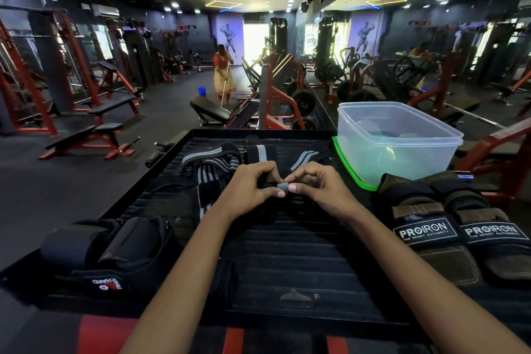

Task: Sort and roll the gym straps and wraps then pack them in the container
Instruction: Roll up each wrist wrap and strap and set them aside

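Note:
My left hand [250, 187] and my right hand [317, 185] meet at the middle of a black ribbed platform [301, 253], both pinching the end of a black wrap with a grey stripe [283, 185]. The rest of that wrap runs away from my fingers toward the back. More black-and-grey striped wraps [211, 165] lie loose behind my left hand. A clear plastic container [398, 141] stands at the back right on its green lid [349, 169]; something dark shows through its wall.
Two black PROIRON straps [459, 234] lie at the right edge of the platform. Black padded wraps [109, 247] sit at the left front. Beyond are gym benches, red machines and a person with a mop [224, 77] far off.

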